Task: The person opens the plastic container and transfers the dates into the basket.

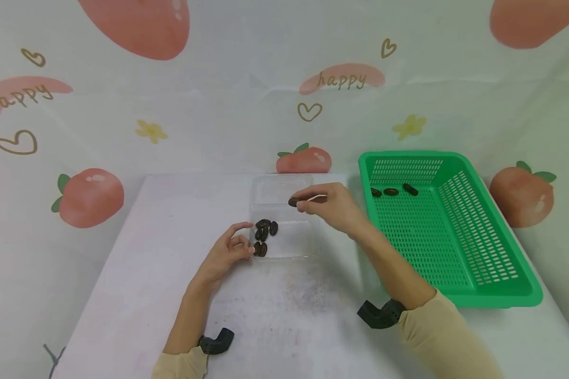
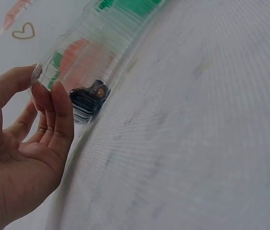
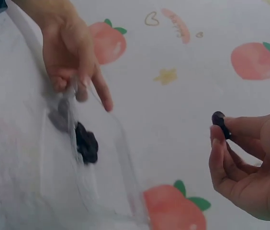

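"While the right hand pinches that glossy dark brown date-like oval between thumb and fingertips, what worries you?"

"Its smooth skin. With so little of it held, a squeeze off-centre could shoot it loose. In the head view it's up around the seam of the clear plastic two-part box, so a slip might send it into the far half."

"And the left hand?"

"Its fingers are curled and seem to pinch the box's left edge (the left wrist view shows that best). Thin plastic may flex; a tug could tip it and scatter the loose dark ovals bunched on that side."

"Anything further out?"

"More ovals lie along the far left of the green perforated plastic basket. The beige right sleeve could snag its rim if swung carelessly."
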Demonstrator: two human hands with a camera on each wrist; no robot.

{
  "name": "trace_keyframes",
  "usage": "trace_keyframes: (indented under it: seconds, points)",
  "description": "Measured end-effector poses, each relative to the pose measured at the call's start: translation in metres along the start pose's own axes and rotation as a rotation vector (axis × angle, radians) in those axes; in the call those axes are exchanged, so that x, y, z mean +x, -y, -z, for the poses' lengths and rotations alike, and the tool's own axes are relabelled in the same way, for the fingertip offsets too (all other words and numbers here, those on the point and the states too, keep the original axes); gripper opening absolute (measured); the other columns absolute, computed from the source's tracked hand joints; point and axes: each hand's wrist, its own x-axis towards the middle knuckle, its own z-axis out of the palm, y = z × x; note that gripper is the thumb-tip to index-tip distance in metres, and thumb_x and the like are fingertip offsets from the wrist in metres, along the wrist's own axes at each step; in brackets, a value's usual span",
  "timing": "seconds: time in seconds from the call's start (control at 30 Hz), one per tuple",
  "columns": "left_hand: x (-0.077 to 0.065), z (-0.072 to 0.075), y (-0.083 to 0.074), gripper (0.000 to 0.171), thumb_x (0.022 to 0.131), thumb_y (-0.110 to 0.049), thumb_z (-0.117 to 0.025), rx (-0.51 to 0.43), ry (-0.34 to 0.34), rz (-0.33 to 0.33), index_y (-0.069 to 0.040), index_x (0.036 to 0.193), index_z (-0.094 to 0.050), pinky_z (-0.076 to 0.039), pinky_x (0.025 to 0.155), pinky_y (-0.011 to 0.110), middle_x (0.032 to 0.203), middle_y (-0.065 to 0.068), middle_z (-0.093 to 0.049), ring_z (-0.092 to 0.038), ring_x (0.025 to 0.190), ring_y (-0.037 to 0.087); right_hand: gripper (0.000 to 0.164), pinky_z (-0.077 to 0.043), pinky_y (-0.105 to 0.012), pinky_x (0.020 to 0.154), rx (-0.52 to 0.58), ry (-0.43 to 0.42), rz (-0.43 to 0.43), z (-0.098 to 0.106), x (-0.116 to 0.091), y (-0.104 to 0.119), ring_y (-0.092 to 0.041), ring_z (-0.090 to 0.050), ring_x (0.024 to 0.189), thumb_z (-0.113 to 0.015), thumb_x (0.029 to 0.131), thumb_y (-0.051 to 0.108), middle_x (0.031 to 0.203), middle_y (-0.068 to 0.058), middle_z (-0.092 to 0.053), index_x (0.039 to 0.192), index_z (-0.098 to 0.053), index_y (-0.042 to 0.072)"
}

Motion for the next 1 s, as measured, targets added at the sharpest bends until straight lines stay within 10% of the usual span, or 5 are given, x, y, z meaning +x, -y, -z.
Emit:
trace_keyframes:
  seconds: [1.0]
  points:
    - [0.001, 0.001, 0.002, 0.067, 0.089, -0.001, -0.070, 0.025, -0.004, 0.001, -0.010, 0.148, -0.040, -0.055, 0.075, 0.033, 0.084, 0.002, -0.051, -0.059, 0.076, 0.020, 0.043, -0.053, -0.027, 0.090, 0.084, -0.114, -0.120, 0.119, -0.014, -0.048, -0.020, -0.064, 0.108, -0.068, 0.095, 0.031, 0.117, -0.001, -0.069, 0.131, -0.063, 0.008]
